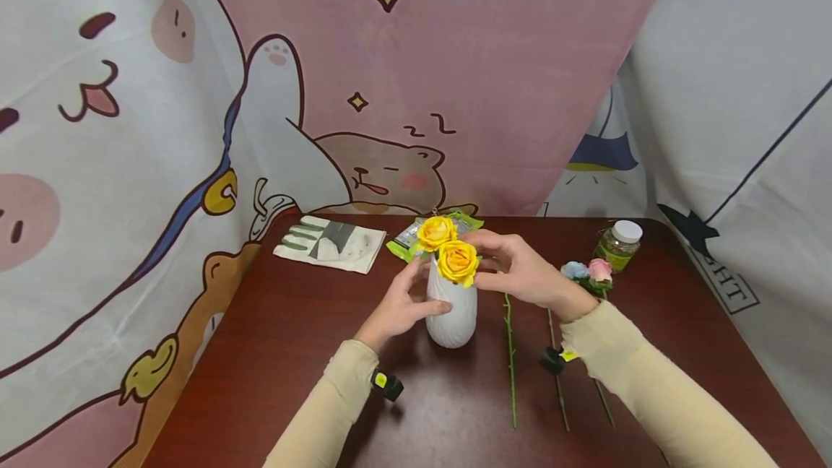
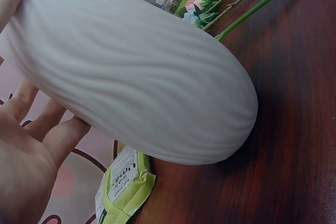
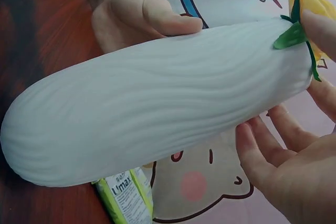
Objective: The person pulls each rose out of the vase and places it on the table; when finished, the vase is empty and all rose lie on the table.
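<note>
A white vase (image 1: 453,316) with wavy ridges stands on the table, two yellow roses at its mouth. My left hand (image 1: 398,309) holds the vase's left side, thumb across the front and fingers behind. At the top right my right hand (image 1: 520,271) curls around the front yellow rose (image 1: 458,263), thumb at its side. The other rose (image 1: 437,232) sits just behind. In the right wrist view the right thumb (image 3: 323,32) overlaps the yellow petals above a green leaf (image 3: 290,36), while the other fingers lie along the vase near its rim. The rose stems are hidden inside the vase.
A green thorny stem (image 1: 510,360) lies right of the vase. Beyond it are a blue flower (image 1: 575,270) and a pink flower (image 1: 600,269) on long stems. A white-lidded jar (image 1: 619,245) stands back right. Gloves (image 1: 331,244) and a green packet (image 1: 403,240) lie at the back.
</note>
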Demonstrator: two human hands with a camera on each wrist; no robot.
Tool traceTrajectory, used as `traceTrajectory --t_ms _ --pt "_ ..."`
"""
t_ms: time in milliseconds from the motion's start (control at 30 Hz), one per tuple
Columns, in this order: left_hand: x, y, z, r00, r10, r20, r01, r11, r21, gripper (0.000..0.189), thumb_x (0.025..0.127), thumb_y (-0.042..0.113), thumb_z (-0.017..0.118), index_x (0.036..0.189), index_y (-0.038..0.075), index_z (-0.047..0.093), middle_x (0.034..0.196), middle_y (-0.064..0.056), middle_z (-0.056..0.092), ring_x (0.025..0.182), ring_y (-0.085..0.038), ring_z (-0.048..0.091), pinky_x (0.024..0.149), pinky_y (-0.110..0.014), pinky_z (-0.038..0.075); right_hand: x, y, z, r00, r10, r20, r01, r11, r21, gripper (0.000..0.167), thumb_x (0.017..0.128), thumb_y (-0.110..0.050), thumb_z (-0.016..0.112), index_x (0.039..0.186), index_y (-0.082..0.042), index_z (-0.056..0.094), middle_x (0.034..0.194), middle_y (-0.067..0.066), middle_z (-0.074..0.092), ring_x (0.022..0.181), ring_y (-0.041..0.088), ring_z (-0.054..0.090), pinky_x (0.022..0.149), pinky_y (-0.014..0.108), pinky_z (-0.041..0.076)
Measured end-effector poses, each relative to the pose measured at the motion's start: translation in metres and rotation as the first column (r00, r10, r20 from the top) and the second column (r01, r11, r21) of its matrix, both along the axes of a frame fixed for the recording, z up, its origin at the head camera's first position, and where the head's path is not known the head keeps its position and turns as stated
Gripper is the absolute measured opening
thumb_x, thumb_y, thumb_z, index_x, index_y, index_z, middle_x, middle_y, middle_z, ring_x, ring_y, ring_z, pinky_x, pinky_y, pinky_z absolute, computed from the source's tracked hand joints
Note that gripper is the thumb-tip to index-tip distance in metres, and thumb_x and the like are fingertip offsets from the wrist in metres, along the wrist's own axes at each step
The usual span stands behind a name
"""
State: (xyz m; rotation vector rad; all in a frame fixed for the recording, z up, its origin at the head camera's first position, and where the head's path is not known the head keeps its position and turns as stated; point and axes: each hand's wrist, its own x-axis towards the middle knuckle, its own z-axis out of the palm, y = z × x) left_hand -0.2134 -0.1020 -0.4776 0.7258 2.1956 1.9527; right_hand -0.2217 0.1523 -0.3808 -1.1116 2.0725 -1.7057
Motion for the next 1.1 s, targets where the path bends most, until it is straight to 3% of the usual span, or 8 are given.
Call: traceTrajectory --t_ms 233,367,633,767,1000,1100 --pt "0.001 0.0 -0.001 1.0 0.001 0.01 -0.001 1.0 -0.007 0.079 0.087 0.017 0.087 0.155 0.018 0.047 0.145 -0.009 0.06 0.13 -0.03 0.058 0.101 -0.048 0.058 0.003 -0.003 0.0 0.998 -0.005 -0.065 0.007 0.999 0.038 0.042 0.097 -0.003 0.074 0.138 -0.004 0.067 0.147 0.012 0.056 0.138 0.023 0.053 0.111 0.05 0.049" --pt "0.001 0.0 -0.001 1.0 0.005 0.013 -0.005 1.0 -0.012 0.079 0.087 0.017 0.086 0.155 0.018 0.047 0.145 -0.009 0.06 0.131 -0.03 0.058 0.101 -0.048 0.057 0.005 -0.004 0.001 0.996 -0.023 -0.082 0.027 0.999 0.043 0.041 0.097 -0.004 0.075 0.137 -0.004 0.068 0.146 0.013 0.056 0.138 0.023 0.053 0.111 0.044 0.05" --pt "0.001 0.001 -0.001 1.0 -0.005 -0.008 0.005 1.0 -0.004 0.083 0.088 0.02 0.087 0.157 0.02 0.043 0.144 -0.009 0.059 0.13 -0.03 0.058 0.101 -0.049 0.057 0.009 -0.003 0.008 1.0 -0.006 0.003 0.006 0.999 -0.052 0.05 0.098 0.001 0.07 0.147 0.0 0.056 0.143 0.011 0.057 0.135 0.023 0.055 0.112 0.034 0.049" --pt "0.001 0.001 -0.001 1.0 -0.002 -0.021 0.002 1.0 -0.002 0.081 0.087 0.019 0.088 0.155 0.017 0.046 0.145 -0.01 0.059 0.131 -0.031 0.058 0.099 -0.048 0.058 0.009 -0.002 0.01 0.999 -0.041 0.014 0.042 0.998 -0.055 0.051 0.099 0.001 0.069 0.147 0.0 0.055 0.141 0.008 0.06 0.132 0.022 0.058 0.109 0.034 0.051" --pt "0.002 0.0 -0.001 1.0 0.009 0.001 -0.009 1.0 -0.003 0.09 0.087 0.02 0.088 0.161 0.009 0.038 0.147 -0.016 0.059 0.133 -0.034 0.057 0.102 -0.05 0.057 0.011 0.001 0.013 0.991 -0.131 0.009 0.131 0.988 -0.08 0.047 0.1 0.002 0.067 0.145 0.006 0.055 0.139 0.021 0.063 0.126 0.023 0.064 0.102 0.032 0.056" --pt "0.001 0.0 -0.001 1.0 0.011 0.003 -0.011 1.0 -0.002 0.088 0.087 0.017 0.088 0.16 0.008 0.04 0.147 -0.017 0.059 0.134 -0.035 0.057 0.102 -0.051 0.056 0.011 0.002 0.015 0.984 -0.18 0.01 0.18 0.978 -0.108 0.044 0.099 0.003 0.067 0.142 0.007 0.057 0.134 0.017 0.066 0.123 0.027 0.066 0.101 0.03 0.057"
